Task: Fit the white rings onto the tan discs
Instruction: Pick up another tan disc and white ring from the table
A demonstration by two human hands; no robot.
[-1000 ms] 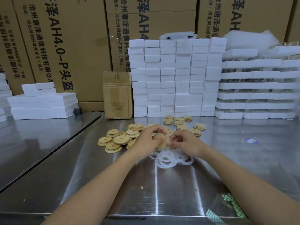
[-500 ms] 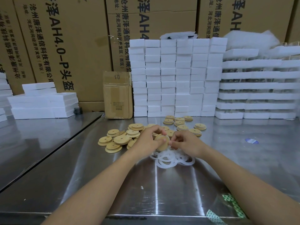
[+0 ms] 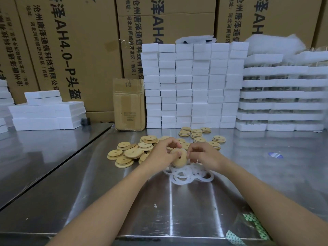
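Tilted slightly toward me now, the tan disc (image 3: 178, 158) sits pinched between left hand (image 3: 159, 153) and right hand (image 3: 204, 155); perhaps I'm seating one of the white rings (image 3: 188, 176) heaped at six o'clock.

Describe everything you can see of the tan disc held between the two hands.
The tan disc is round, flat and wood-like, with a small dark hole near its centre. It is held tilted, face toward the camera, above the pile of white rings. The left hand grips its left edge; the right hand pinches its right edge. Whether a ring is on it is unclear.
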